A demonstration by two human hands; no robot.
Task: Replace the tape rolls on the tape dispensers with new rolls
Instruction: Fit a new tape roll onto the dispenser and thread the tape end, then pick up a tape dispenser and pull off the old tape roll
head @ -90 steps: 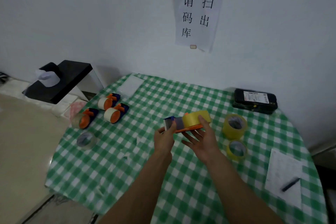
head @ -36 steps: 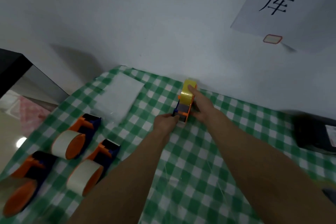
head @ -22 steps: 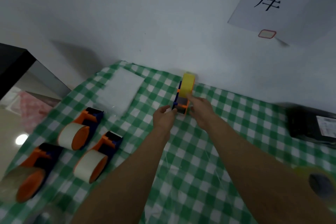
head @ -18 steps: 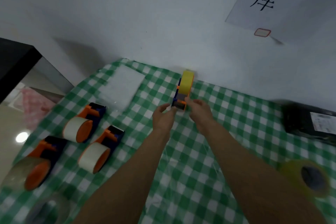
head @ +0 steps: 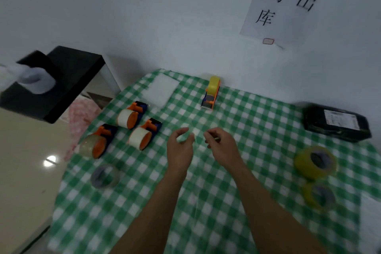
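Head view: the left hand (head: 179, 148) and right hand (head: 222, 145) hovered side by side over the tabletop (head: 226, 202), near each other but apart. Their fingers were loosely curled and held nothing that showed.

Beyond them, near the wall and well apart from both, the yellow dispenser (head: 211, 94) stood upright. It had an orange and blue frame with a yellow roll mounted at its far end.

Left of the hands, three more lay on their sides in a cluster: the far dispenser (head: 129, 116), the middle dispenser (head: 142, 135) and the clear dispenser (head: 95, 145). All had orange hubs. Two carried whitish rolls and the third a clear one.

A loose clear roll (head: 105, 175) lay flat nearer the person. Two yellow rolls (head: 315, 163) lay to the right, one closer than the other, with dark cores facing up.

The rolls were probably light and stiff, with a slick outer wrap and a tacky free end. They would best be taken by the rim with a thumb through the core.

The dispensers looked like light rigid plastic. The frame sides seemed the safest hold, keeping clear of the cutter end.

A black device (head: 336, 122) lay at the far right, and a tissue box (head: 61, 84) stood off the tabletop's left.
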